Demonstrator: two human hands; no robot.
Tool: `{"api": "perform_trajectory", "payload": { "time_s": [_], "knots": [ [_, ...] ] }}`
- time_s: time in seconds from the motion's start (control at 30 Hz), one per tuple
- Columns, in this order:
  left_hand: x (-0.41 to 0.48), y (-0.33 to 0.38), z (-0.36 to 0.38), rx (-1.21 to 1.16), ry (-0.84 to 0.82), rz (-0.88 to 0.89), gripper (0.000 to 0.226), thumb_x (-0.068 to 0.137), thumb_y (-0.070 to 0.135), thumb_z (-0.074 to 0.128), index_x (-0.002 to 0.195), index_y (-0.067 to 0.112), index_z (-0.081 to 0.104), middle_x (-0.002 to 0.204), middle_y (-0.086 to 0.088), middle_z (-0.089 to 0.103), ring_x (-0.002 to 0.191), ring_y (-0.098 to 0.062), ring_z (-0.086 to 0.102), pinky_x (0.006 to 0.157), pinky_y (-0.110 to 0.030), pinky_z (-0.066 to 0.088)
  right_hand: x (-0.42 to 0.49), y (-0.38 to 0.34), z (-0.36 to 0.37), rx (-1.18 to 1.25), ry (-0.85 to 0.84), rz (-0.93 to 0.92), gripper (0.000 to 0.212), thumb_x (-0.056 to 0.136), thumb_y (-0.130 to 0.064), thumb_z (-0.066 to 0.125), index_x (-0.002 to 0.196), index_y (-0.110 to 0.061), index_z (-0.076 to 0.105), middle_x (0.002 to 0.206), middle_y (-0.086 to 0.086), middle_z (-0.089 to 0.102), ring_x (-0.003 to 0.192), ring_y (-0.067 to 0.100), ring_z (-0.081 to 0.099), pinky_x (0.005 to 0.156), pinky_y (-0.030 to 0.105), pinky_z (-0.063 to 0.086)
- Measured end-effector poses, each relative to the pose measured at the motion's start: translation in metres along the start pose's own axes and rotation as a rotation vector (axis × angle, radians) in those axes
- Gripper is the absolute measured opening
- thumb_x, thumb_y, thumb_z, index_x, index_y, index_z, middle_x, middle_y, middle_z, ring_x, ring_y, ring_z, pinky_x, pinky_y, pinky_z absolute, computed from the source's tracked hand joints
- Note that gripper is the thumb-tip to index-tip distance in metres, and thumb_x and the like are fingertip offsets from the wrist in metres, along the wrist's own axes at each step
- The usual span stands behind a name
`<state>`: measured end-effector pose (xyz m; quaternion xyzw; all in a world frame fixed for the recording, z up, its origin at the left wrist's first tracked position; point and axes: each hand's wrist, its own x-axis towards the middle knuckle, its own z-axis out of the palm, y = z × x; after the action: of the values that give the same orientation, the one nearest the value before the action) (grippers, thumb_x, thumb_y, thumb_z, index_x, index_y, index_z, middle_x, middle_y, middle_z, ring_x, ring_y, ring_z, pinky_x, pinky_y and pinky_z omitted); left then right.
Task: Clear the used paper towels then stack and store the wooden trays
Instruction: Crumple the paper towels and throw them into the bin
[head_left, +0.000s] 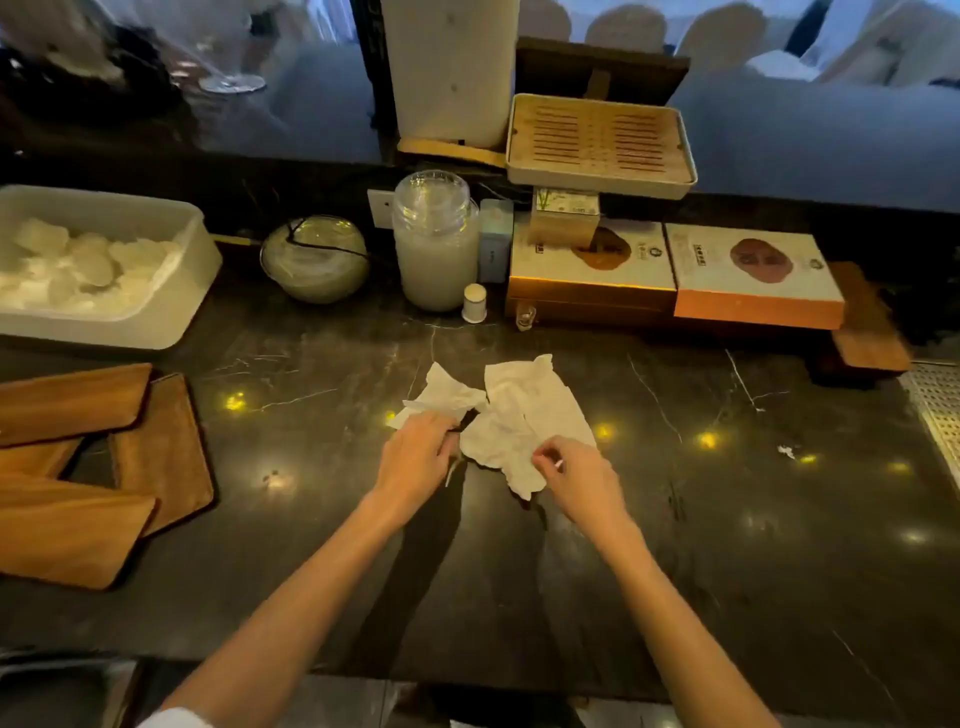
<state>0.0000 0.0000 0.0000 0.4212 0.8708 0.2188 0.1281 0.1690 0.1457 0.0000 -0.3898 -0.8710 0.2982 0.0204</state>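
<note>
Reaching out over the dark counter (675, 519), both hands work on two crumpled paper towels (519, 415) lying near its middle. The left hand (415, 457) curls its fingers on the left sheet. The right hand (576, 478) pinches the near edge of the right sheet. Thin paper could rip if tugged apart. Wooden trays (78, 467) lie loose at the left edge, not yet stacked.
</note>
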Motion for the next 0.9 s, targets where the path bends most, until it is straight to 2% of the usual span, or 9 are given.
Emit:
{"api": "perform_trajectory", "payload": {
  "time_s": [0.1,0.23,0.47,0.57,0.63,0.73,0.83,0.9],
  "knots": [
    [0.039,-0.019,0.011,0.053,-0.09,0.012,0.039,0.096,0.016,0.053,0.135,0.015,0.05,0.142,-0.01,0.047,0.134,-0.028,0.039,0.103,-0.042,0.043,0.02,-0.025,0.037,-0.103,0.018,0.091,0.034,0.094,-0.032,0.059,0.125,-0.021,0.056,0.123,0.003,0.06,0.108,0.023,0.059,0.086,0.035,0.05],
    [0.071,-0.039,0.03,0.242,-0.286,0.034,0.045,0.096,0.013,0.052,0.14,0.018,0.043,0.143,-0.012,0.039,0.131,-0.033,0.037,0.1,-0.048,0.047,0.035,-0.037,0.073,-0.227,0.041,0.17,0.047,0.093,-0.032,0.062,0.135,-0.019,0.044,0.127,0.008,0.053,0.11,0.026,0.053,0.083,0.034,0.05],
    [0.078,-0.065,0.052,0.278,-0.263,0.091,0.032,0.093,0.008,0.057,0.124,0.012,0.056,0.14,-0.012,0.043,0.124,-0.032,0.046,0.092,-0.045,0.049,0.04,-0.028,0.099,-0.359,0.049,0.162,0.041,0.096,-0.025,0.056,0.135,-0.018,0.043,0.131,0.009,0.052,0.114,0.026,0.053,0.086,0.031,0.047],
    [0.074,-0.073,0.053,0.265,-0.246,0.084,0.024,0.093,0.013,0.057,0.116,0.008,0.057,0.133,-0.012,0.048,0.112,-0.03,0.051,0.083,-0.04,0.051,0.038,-0.02,0.106,-0.4,0.014,0.13,0.032,0.098,-0.016,0.051,0.13,-0.017,0.049,0.131,0.007,0.055,0.114,0.024,0.053,0.091,0.029,0.046],
    [0.068,-0.079,0.051,0.241,-0.241,0.074,0.019,0.093,0.016,0.056,0.11,0.007,0.058,0.124,-0.012,0.05,0.108,-0.029,0.051,0.079,-0.039,0.05,0.036,-0.018,0.108,-0.401,-0.006,0.102,0.028,0.099,-0.013,0.048,0.126,-0.017,0.052,0.128,0.006,0.056,0.112,0.023,0.052,0.087,0.03,0.046],
    [0.052,-0.09,0.046,0.159,-0.24,0.037,0.011,0.094,0.014,0.053,0.1,0.006,0.058,0.113,-0.011,0.051,0.102,-0.026,0.05,0.076,-0.036,0.05,0.028,-0.02,0.106,-0.295,0.026,0.084,0.028,0.1,-0.013,0.042,0.124,-0.019,0.056,0.123,0.005,0.059,0.109,0.023,0.051,0.079,0.03,0.045],
    [0.038,-0.102,0.033,-0.007,-0.232,-0.043,0.006,0.093,0.012,0.054,0.095,0.007,0.057,0.108,-0.01,0.05,0.1,-0.024,0.049,0.08,-0.032,0.048,0.014,-0.026,0.095,0.015,0.092,0.081,0.03,0.096,-0.017,0.05,0.123,-0.02,0.061,0.116,0.004,0.061,0.108,0.02,0.052,0.083,0.025,0.042],
    [0.031,-0.105,0.018,-0.151,-0.211,-0.115,0.008,0.092,0.012,0.053,0.092,0.005,0.056,0.1,-0.011,0.052,0.094,-0.026,0.052,0.076,-0.03,0.043,0.001,-0.032,0.086,0.28,0.143,0.097,0.024,0.096,-0.02,0.05,0.112,-0.024,0.067,0.104,-0.001,0.065,0.099,0.015,0.057,0.081,0.027,0.048]
  ]
}}
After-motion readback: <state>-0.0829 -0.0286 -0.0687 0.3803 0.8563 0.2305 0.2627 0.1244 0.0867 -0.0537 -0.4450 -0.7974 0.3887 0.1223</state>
